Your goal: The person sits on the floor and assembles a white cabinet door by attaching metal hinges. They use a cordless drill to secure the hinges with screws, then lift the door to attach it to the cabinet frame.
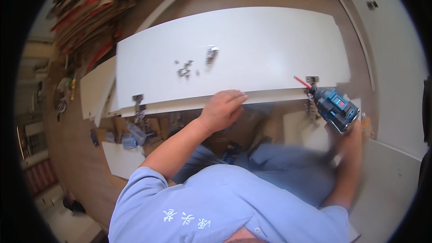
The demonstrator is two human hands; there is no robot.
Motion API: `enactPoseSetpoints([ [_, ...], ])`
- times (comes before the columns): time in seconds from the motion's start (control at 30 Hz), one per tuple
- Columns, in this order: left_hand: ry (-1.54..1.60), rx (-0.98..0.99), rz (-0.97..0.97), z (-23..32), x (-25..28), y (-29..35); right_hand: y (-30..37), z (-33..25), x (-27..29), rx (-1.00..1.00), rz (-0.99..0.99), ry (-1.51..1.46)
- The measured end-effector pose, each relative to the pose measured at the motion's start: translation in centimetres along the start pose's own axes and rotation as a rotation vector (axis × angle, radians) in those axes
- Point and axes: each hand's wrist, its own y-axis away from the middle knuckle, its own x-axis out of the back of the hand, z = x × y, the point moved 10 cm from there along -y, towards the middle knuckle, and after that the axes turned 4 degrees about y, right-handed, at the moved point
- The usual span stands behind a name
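A white panel [252, 49] lies flat in front of me. My left hand [223, 109] rests on its near edge, fingers stretched out and close together. My right hand [352, 128] is wrapped round the handle of a blue-and-black cordless drill [335, 105], which hides part of it. The drill's red-tipped bit [302, 82] points up and left, beside a metal hinge [312, 80] at the panel's right end; contact cannot be made out. Another hinge [138, 100] sits at the left end. On the panel lie a loose hinge [211, 54] and several small metal pieces [184, 69].
Stacked cardboard [92, 13] is piled at the far left. Plastic packets [131, 138] and a white board [121, 158] lie on the floor left of me. More white panels [387, 184] are at the right, near a pale wall [391, 40]. Further panels show beneath the top one.
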Motion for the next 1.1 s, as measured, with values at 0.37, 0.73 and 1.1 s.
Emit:
enactPoseSetpoints([
  [0.37,-0.105,0.546,0.328,-15.8,17.2,2.6,0.2,-2.8,-2.0,0.030,-0.249,-0.120],
  [0.73,0.539,0.763,0.412,-14.6,11.7,0.8,-0.1,-1.3,-2.0,0.006,-0.290,-0.098],
  [1.1,1.803,0.892,0.215,1.7,-2.5,-5.1,-0.7,-4.3,-1.9,0.324,-0.308,-0.192],
])
